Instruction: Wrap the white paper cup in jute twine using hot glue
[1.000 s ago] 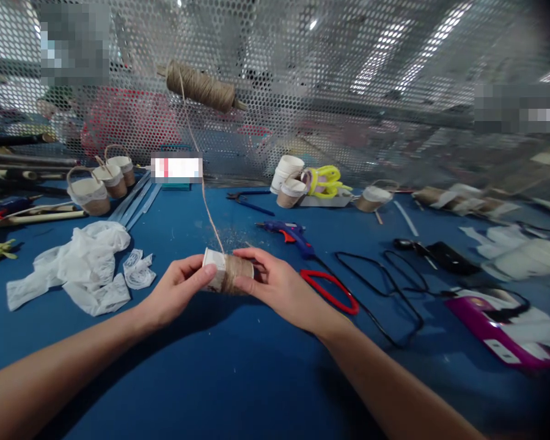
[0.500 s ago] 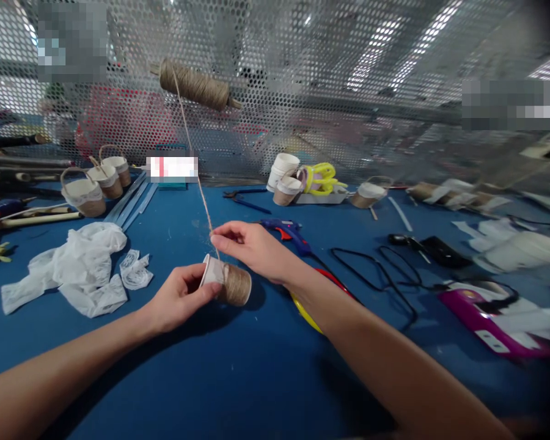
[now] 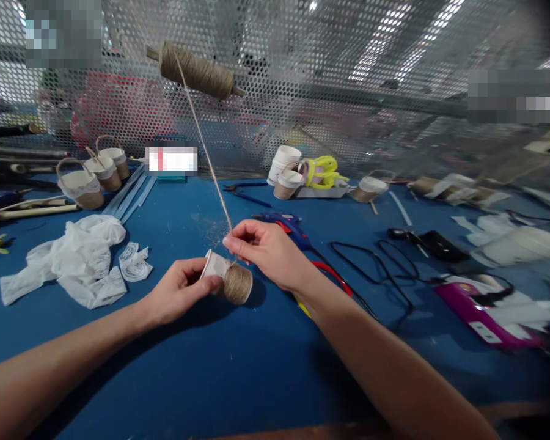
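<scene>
A white paper cup (image 3: 217, 266), its lower part wrapped in brown twine (image 3: 238, 284), lies tilted on its side just over the table. My left hand (image 3: 186, 287) is closed around the cup's rim end, thumb on the near side. Above the cup, my right hand (image 3: 261, 247) pinches the twine strand (image 3: 209, 159) between thumb and fingertips. That strand runs taut up to a twine spool (image 3: 195, 71) on a rod before the mesh panel. Behind my right hand lies a blue glue gun (image 3: 289, 226), partly hidden by it.
White lace (image 3: 85, 260) is heaped at the left. Small handled cups (image 3: 80, 188) stand behind it. Pliers (image 3: 247, 194), stacked white cups (image 3: 284, 164) and yellow-handled scissors (image 3: 321, 172) sit at the back. Black cable (image 3: 376, 263) and a purple power strip (image 3: 481, 318) lie right.
My right hand has moved a little to the right along the cup with the twine, so the strand slants more. My left hand still grips the cup. The view has shifted slightly.
</scene>
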The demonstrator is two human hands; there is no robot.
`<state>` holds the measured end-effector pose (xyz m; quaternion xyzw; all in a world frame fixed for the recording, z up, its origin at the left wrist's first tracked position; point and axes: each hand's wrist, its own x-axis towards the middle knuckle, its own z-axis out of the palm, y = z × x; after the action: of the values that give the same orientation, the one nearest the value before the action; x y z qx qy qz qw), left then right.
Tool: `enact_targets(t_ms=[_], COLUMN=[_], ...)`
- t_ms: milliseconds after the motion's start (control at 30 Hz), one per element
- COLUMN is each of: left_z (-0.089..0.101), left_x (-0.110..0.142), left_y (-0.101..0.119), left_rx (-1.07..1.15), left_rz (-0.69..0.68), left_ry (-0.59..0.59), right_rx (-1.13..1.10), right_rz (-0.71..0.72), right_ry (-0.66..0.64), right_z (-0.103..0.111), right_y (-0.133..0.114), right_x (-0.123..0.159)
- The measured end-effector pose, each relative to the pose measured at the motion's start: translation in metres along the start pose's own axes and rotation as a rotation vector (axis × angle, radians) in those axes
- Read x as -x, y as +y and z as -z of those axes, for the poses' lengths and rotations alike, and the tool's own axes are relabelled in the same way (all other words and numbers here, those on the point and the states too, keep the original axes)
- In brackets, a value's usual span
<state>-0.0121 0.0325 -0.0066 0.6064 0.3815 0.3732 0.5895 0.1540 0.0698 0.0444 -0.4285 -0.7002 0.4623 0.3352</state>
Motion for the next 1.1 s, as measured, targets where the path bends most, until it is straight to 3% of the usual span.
enact_targets(t_ms=[300,467,633,867,1100], left_z=[-0.002,-0.001,0.001,0.003,-0.001], left_x=[0.003,0.003,0.000,-0.003,0.001], left_y=[0.003,0.002,0.000,-0.001,0.004], left_rx=[-0.003,0.037,0.099,0.104,0.023], left_rz=[0.019,0.023,0.038,0.058,0.034], left_ry=[-0.007,-0.027,0.033,0.072,0.026], right_rx=[-0.112,-0.115,-0.077,0.011,0.054], right_rz=[-0.026,-0.043,-0.062,-0.049,-0.011], right_ry=[0.123,0.013,-0.065,-0.085,0.010], right_z=[0.002,0.001,0.003,0.007,0.003], right_y=[0.009,0.006,0.004,-0.003,0.003], right_x=[0.000,0.003,0.007,0.010,0.007])
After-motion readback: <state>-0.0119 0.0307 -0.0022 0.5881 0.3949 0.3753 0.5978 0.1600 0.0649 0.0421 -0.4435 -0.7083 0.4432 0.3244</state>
